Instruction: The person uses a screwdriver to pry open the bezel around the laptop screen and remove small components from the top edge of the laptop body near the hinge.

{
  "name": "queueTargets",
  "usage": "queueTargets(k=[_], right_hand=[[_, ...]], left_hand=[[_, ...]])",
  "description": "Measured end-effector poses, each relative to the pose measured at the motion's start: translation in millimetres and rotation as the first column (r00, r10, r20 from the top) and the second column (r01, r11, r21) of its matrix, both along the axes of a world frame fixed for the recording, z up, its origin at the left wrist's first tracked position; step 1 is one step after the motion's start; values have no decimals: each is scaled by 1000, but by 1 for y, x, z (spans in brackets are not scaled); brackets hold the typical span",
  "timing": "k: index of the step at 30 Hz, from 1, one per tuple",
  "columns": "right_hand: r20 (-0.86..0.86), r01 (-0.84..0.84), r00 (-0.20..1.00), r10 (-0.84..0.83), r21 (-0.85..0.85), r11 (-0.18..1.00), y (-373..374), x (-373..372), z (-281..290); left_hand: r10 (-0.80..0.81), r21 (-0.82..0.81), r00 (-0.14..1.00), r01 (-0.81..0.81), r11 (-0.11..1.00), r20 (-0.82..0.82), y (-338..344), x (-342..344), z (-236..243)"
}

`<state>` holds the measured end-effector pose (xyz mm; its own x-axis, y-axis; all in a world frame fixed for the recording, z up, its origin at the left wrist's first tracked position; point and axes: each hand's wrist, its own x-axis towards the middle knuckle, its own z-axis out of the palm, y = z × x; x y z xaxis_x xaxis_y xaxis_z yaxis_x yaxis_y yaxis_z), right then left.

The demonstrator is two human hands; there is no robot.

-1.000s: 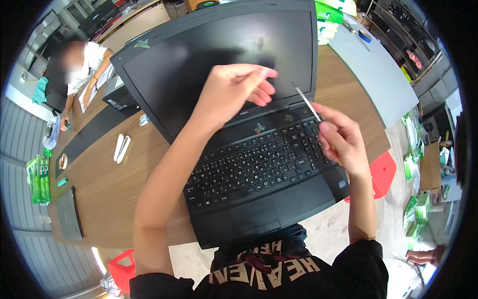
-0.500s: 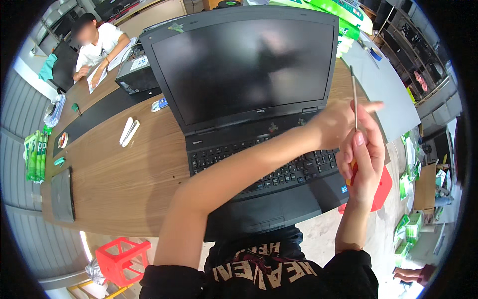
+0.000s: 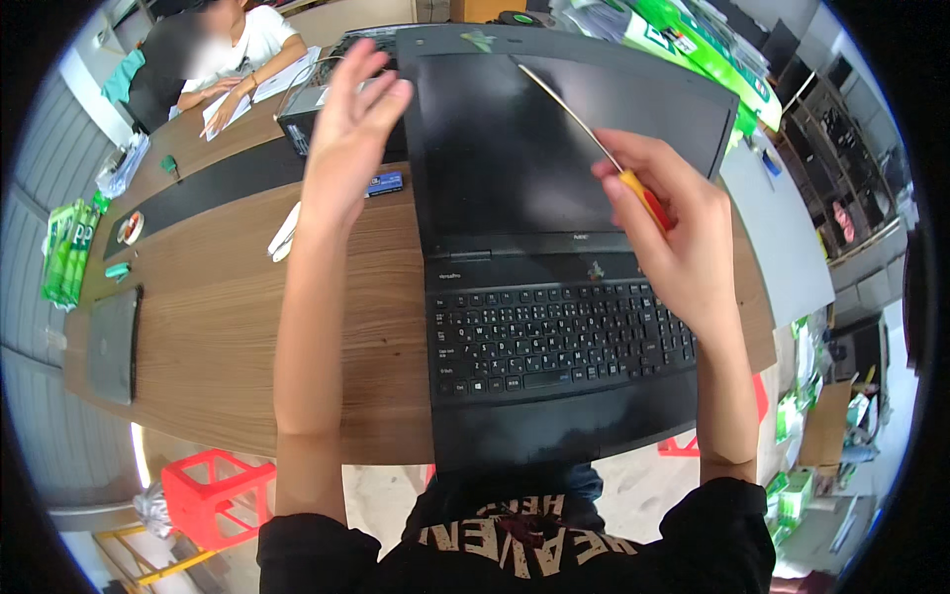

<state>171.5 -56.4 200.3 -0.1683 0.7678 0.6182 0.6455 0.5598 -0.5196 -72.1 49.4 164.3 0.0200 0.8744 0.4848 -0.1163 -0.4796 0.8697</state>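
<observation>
An open black laptop [image 3: 475, 163] stands on the table before me, its screen dark and its keyboard [image 3: 554, 337] uncovered. My right hand [image 3: 693, 223] is closed around the red and yellow handle of a screwdriver [image 3: 648, 203]. The long thin shaft slants up and left in front of the screen. By the screen's left edge my left hand [image 3: 346, 148] is raised, slightly blurred, its fingers apart and holding nothing. Below its wrist lies a white slim object [image 3: 283, 238], partly hidden by my forearm. A small blue packet [image 3: 386, 183] lies just right of that wrist.
A black box [image 3: 295, 129] stands beyond my left hand. Further off, a person in a white shirt [image 3: 267, 35] sits over papers. A flat grey device [image 3: 114, 346] lies at the table's left end. Green packages [image 3: 683, 40] are behind the laptop. Red stools [image 3: 218, 495] stand below the table.
My left hand has swung from beside the right hand across to the screen's left edge. My right hand has risen with the screwdriver, which now tilts left. The view has shifted leftward.
</observation>
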Motion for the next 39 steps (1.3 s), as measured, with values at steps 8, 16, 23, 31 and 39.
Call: queueTargets(k=[8, 16, 23, 31, 39], right_hand=[[445, -82, 889, -105, 381, 921, 51, -52, 29], [549, -117, 828, -113, 366, 923, 62, -56, 33], [574, -144, 811, -117, 389, 910, 61, -56, 31], [571, -119, 813, -112, 352, 928, 56, -63, 31], [481, -60, 868, -123, 347, 936, 57, -59, 25]], left_hand=[[-166, 88, 978, 155, 984, 125, 26, 6, -21], [-210, 77, 977, 208, 975, 30, 23, 0, -19], [-192, 35, 980, 194, 980, -47, 25, 0, -19], [-370, 128, 922, 356, 926, 114, 39, -2, -24], [-372, 95, 926, 366, 926, 58, 45, -3, -27]])
